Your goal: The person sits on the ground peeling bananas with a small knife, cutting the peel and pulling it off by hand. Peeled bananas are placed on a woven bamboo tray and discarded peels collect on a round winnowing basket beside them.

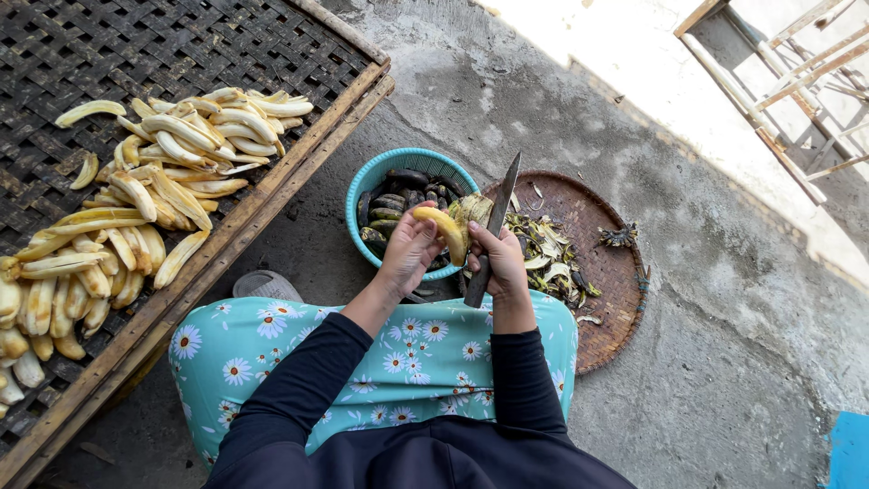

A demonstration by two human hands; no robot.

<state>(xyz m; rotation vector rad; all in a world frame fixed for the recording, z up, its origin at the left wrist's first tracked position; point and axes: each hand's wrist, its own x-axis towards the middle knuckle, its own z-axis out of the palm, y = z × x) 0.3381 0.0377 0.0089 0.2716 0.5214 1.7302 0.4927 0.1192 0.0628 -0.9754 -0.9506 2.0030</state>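
On a rough grey concrete floor (pixel 706 362), the left hand (pixel 409 254) grips a yellow half-peeled banana (pixel 444 226) above a teal plastic basket (pixel 362 195) of dark bananas, while the right hand (pixel 502 267) clasps a long steel knife (pixel 496 226). Peels litter a round brown woven tray (pixel 606 299) at right; peeled bananas (pixel 136 217) lie on a dark woven bamboo drying rack (pixel 90 45) at left.

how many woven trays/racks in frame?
2. A dark woven rack with a wooden frame lies at left, holding peeled bananas. A round brown woven tray lies at right beside the teal basket, holding peels. Its near edge is hidden by the knee.
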